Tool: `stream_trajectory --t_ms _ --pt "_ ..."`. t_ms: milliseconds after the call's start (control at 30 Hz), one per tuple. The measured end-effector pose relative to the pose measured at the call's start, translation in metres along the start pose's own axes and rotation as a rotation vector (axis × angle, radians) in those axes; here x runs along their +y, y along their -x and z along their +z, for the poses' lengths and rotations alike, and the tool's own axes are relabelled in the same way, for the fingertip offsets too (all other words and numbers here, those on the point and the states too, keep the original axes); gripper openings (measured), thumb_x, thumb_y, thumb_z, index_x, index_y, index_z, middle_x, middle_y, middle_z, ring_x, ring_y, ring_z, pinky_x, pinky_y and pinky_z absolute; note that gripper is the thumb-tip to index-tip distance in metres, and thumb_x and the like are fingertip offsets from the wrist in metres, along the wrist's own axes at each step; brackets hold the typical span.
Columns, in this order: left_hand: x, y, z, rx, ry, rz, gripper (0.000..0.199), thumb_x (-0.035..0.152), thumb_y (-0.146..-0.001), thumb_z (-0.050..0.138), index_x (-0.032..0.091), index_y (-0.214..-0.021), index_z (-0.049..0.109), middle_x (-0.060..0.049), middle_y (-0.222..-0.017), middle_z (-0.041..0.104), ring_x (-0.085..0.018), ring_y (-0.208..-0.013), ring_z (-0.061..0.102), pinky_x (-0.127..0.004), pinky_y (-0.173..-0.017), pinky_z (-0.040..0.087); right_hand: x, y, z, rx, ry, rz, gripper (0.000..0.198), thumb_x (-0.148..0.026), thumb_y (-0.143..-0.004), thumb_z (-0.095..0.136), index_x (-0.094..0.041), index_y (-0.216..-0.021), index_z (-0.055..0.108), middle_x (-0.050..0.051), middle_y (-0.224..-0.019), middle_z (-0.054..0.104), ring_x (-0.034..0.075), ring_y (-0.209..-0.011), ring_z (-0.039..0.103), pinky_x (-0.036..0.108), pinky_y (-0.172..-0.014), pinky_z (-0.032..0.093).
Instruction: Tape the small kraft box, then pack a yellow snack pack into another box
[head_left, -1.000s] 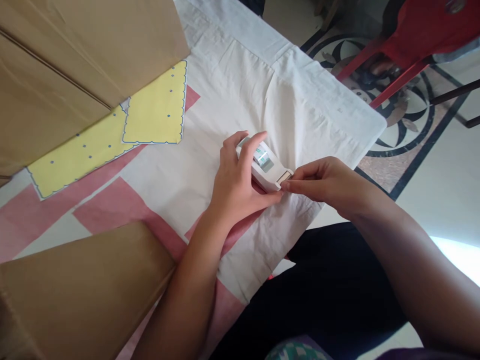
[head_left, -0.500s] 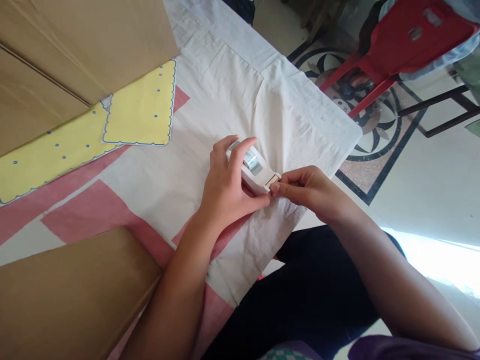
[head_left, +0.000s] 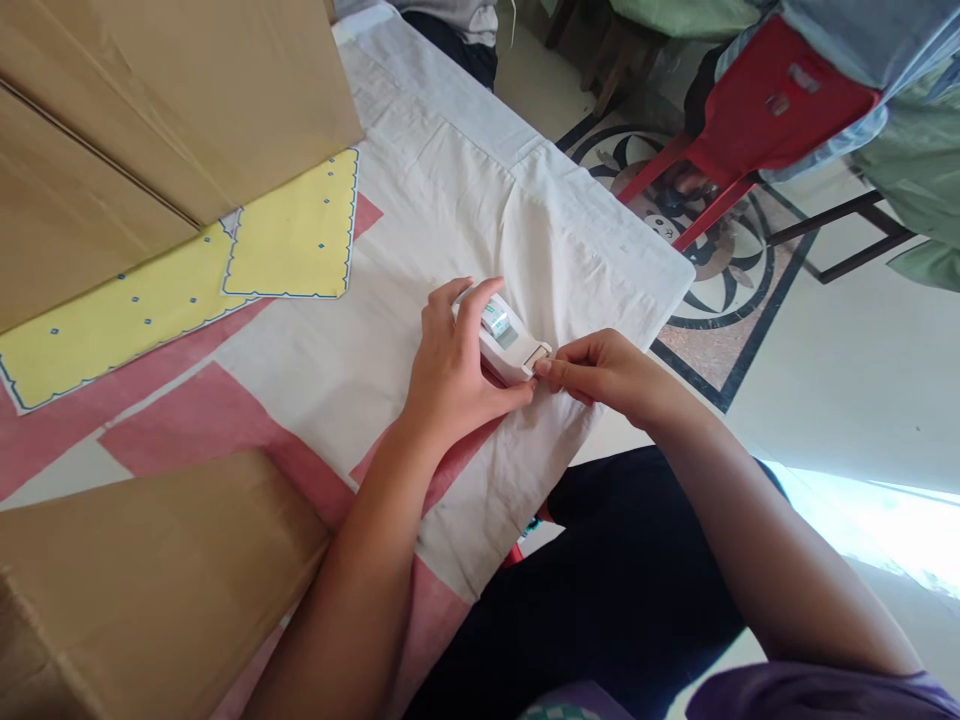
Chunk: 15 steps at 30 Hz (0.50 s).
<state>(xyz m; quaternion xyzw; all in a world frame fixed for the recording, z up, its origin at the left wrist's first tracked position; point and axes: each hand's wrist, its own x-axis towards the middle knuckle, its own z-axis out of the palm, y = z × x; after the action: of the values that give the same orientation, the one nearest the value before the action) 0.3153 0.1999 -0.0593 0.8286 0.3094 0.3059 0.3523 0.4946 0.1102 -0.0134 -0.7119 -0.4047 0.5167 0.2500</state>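
Note:
A small white plastic case [head_left: 517, 349], rounded, with a greyish window and green print on top, sits near the table's corner. It looks like a tape dispenser, though I cannot be sure. My left hand [head_left: 455, 365] is wrapped over it, fingers along the far side and thumb by its near right end. At that end is a rectangular frame with a pale inside. There my right hand [head_left: 604, 375] pinches with thumb and forefinger at the edge; whatever lies between the fingertips is too small to make out.
Large cardboard boxes [head_left: 187, 90] stand at the upper left on yellow patterned sheets [head_left: 296, 240]. Another cardboard box [head_left: 165, 560] is at lower left. A white and pink cloth [head_left: 442, 190] covers the table. Beyond its edge stands a red chair [head_left: 772, 110]; a seated person's clothing [head_left: 457, 30] shows at the top.
The view has shifted slightly, so the chair and boxes sit differently in it. Both hands keep their hold, with the right thumb slightly further over the case's end.

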Motion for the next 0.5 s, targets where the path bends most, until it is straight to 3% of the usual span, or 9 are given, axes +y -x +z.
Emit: stream_trajectory --t_ms 133,267,500 --pt "-0.002 -0.001 0.002 0.024 0.008 0.032 0.097 0.035 -0.063 0.087 0.030 -0.143 0.033 -0.013 -0.143 0.039 -0.036 -0.137 0.037 -0.053 -0.110 0.042 0.005 0.007 0.000 0.179 0.129 -0.010 0.055 -0.068 -0.078 0.070 -0.016 -0.059 0.064 -0.004 -0.050 0.034 0.008 -0.050 0.027 0.028 -0.047 0.016" --pt "-0.003 -0.001 0.002 0.030 0.004 0.060 0.097 0.035 -0.063 0.087 0.029 -0.143 0.032 -0.014 -0.142 0.038 -0.035 -0.137 0.037 -0.053 -0.111 0.041 0.017 0.009 -0.012 0.340 0.091 -0.031 0.050 -0.063 -0.088 0.060 -0.016 -0.074 0.070 -0.003 -0.054 0.043 0.009 -0.051 0.033 0.027 -0.049 0.023" --pt "-0.005 0.001 0.003 0.037 -0.008 0.064 0.100 0.032 -0.061 0.088 0.028 -0.144 0.032 -0.014 -0.143 0.039 -0.034 -0.137 0.038 -0.051 -0.111 0.042 0.018 0.013 -0.010 0.221 0.061 -0.133 0.044 -0.059 -0.089 0.062 -0.017 -0.087 0.075 -0.001 -0.061 0.048 0.011 -0.056 0.038 0.027 -0.053 0.027"
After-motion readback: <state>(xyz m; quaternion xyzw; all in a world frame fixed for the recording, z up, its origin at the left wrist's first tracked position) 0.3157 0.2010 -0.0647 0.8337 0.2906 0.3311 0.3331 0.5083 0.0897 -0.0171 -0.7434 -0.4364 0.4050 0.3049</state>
